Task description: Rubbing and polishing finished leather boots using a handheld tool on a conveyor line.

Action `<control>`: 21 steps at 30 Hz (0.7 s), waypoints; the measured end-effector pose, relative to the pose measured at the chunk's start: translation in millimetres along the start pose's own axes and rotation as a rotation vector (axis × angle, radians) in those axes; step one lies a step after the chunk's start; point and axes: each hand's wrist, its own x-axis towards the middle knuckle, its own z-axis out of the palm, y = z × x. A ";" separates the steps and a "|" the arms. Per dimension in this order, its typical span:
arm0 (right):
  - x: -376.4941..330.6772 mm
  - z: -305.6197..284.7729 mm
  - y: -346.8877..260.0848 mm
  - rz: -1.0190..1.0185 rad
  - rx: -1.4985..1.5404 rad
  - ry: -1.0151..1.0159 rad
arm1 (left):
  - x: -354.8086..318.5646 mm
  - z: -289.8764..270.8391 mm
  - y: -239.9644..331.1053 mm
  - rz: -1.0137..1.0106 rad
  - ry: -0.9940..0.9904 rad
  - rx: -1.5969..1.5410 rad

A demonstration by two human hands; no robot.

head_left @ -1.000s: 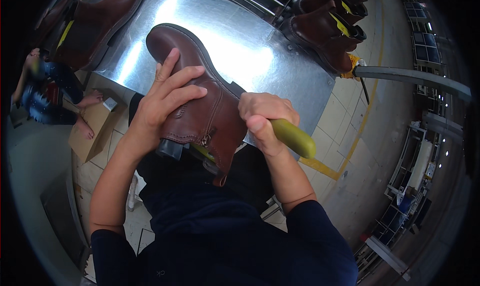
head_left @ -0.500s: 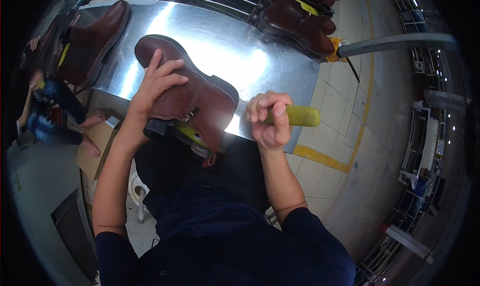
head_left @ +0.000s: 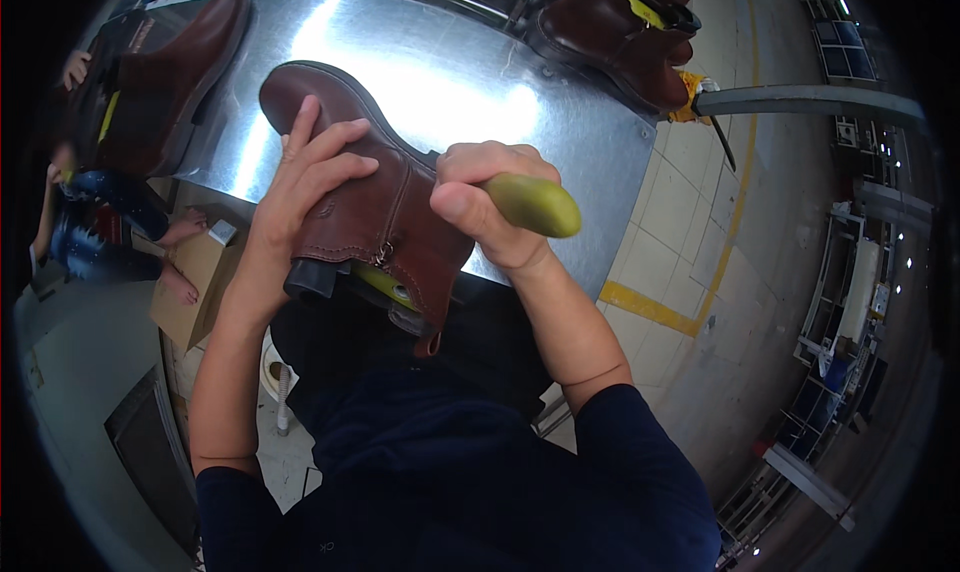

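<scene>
A brown leather ankle boot (head_left: 340, 207) lies on its side on the metal tabletop, toe pointing away and its opening toward me. Inside the opening a yellow-green shoe last (head_left: 385, 287) shows, beside a zip pull. My left hand (head_left: 310, 177) grips the boot across its upper, fingers spread over the instep. In my right fist is a tool with a thick yellow-green handle (head_left: 535, 205); its working end is hidden. That right hand (head_left: 492, 197) is at the boot's heel side, by the sole edge, seemingly touching it.
More brown boots stand at the left (head_left: 180, 92) and far right (head_left: 615, 42) of the shiny metal table (head_left: 450, 47). A grey metal bar (head_left: 800, 102) juts out at the right. Beyond the table's left edge sits another person (head_left: 110, 222) near a cardboard box (head_left: 195, 287).
My right hand has moved left with the green-handled tool, from beside the boot to its heel side. My left hand keeps its hold on the boot. The view has shifted slightly.
</scene>
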 end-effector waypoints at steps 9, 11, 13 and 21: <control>-54.8 -11.4 11.1 -0.018 0.289 0.225 | 19.3 -1.6 5.6 -0.018 -0.048 0.008; -78.9 -8.7 12.8 0.093 0.298 0.299 | 15.8 -5.1 1.4 -0.004 -0.055 0.010; -96.4 -9.8 19.2 0.202 0.448 0.382 | 18.8 -5.8 2.7 -0.026 -0.071 -0.016; -92.2 -25.6 16.1 0.348 0.417 0.623 | 10.7 -0.3 0.6 0.035 -0.047 0.030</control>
